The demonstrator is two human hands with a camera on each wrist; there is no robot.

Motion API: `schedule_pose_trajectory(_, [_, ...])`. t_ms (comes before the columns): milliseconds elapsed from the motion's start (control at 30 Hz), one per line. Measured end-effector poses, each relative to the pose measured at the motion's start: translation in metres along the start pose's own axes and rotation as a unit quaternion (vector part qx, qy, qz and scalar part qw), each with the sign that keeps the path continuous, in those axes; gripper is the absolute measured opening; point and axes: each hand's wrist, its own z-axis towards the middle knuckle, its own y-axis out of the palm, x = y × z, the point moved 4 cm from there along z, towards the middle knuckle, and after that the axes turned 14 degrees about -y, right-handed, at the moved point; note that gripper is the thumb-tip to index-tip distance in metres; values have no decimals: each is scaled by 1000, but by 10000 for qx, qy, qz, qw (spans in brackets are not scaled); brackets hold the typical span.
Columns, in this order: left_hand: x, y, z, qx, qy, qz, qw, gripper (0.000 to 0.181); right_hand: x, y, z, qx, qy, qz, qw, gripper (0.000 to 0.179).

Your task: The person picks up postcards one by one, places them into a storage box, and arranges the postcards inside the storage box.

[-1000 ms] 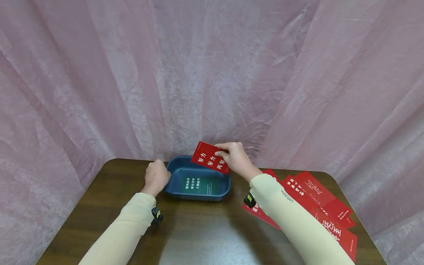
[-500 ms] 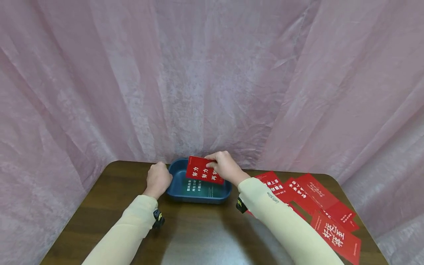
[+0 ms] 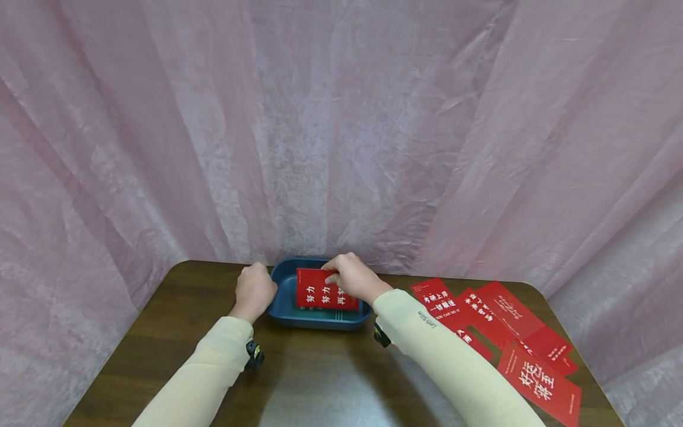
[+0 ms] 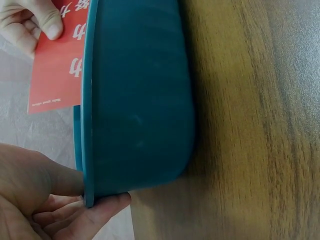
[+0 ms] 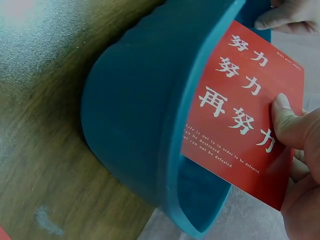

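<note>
A blue plastic basin (image 3: 284, 296) stands near the table's back edge. My left hand (image 3: 255, 290) grips its left rim, thumb inside and fingers outside in the left wrist view, where the basin's side wall (image 4: 140, 100) fills the middle. My right hand (image 3: 352, 276) pinches a red card (image 3: 320, 287) with white Chinese characters by its upper edge. The card (image 5: 240, 100) is partly lowered inside the basin, its lower part behind the rim in both wrist views. Beneath it a green card (image 3: 306, 311) lies in the basin, mostly covered by the red one.
Several red cards (image 3: 541, 379) lie overlapping on the right side of the brown wooden table (image 3: 315, 379), partly beside my right sleeve (image 3: 427, 338). A pink curtain (image 3: 341, 130) hangs right behind the table's back edge.
My right hand has carried the red card left and down into the basin, so it now covers most of the green card. The left hand stays on the rim.
</note>
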Motion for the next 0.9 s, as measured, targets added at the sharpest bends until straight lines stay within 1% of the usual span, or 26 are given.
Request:
schedule_pose_trajectory(100, [0, 0, -1, -12, -35, 7, 10000, 13, 1, 3, -1, -72, -22, 7, 10000, 29])
schedule_pose_trajectory(267, [2, 0, -3, -71, -69, -25, 9999, 14, 2, 8, -2, -202, 123, 127, 9996, 31])
schedule_pose_trajectory(400, [4, -1, -5, -63, -45, -60, 10000, 14, 2, 10, -5, -274, 223, 239, 9991, 31])
schedule_pose_trajectory(667, [7, -2, -10, -33, 21, -24, 10000, 16, -1, 16, -10, -426, 292, 385, 9979, 30])
schedule_pose_trajectory(767, [7, -2, -11, -35, 20, -32, 10000, 16, -1, 19, -11, -475, 423, 379, 9973, 30])
schedule_pose_trajectory(833, [8, -2, -11, -18, 45, -36, 10000, 16, -2, 21, -12, -483, 500, 326, 9970, 31])
schedule_pose_trajectory(900, [8, -3, -11, 96, 117, -2, 9999, 15, -2, 23, -11, -494, 565, 269, 9968, 30])
